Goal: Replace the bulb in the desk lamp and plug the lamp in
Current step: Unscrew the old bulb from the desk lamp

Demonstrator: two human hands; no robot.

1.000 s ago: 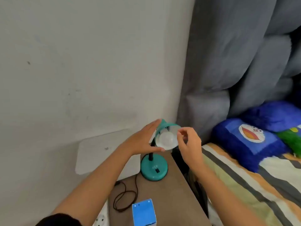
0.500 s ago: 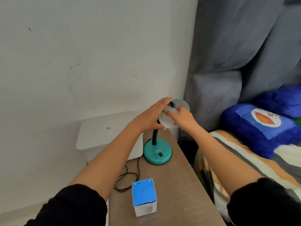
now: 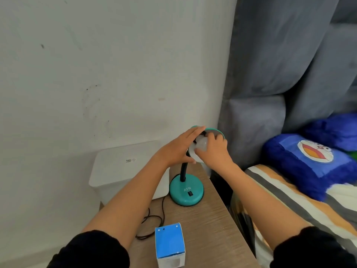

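Note:
A teal desk lamp stands at the far end of the wooden bedside table, with a round base and a black gooseneck. Its teal shade is tipped toward me. My left hand holds the shade from the left side. My right hand reaches into the shade with its fingers closed around the white bulb. The lamp's black cord lies coiled on the table to the left of the base. Its plug is not in view.
A blue and white bulb box stands near the table's front edge. A white lidded bin sits against the wall left of the lamp. To the right is a bed with a striped blanket, a blue cartoon pillow and grey curtains.
My right hand went from hovering open in front of the shade to reaching inside and closing on the bulb. The view has tilted down and drawn back, so the box shows in full.

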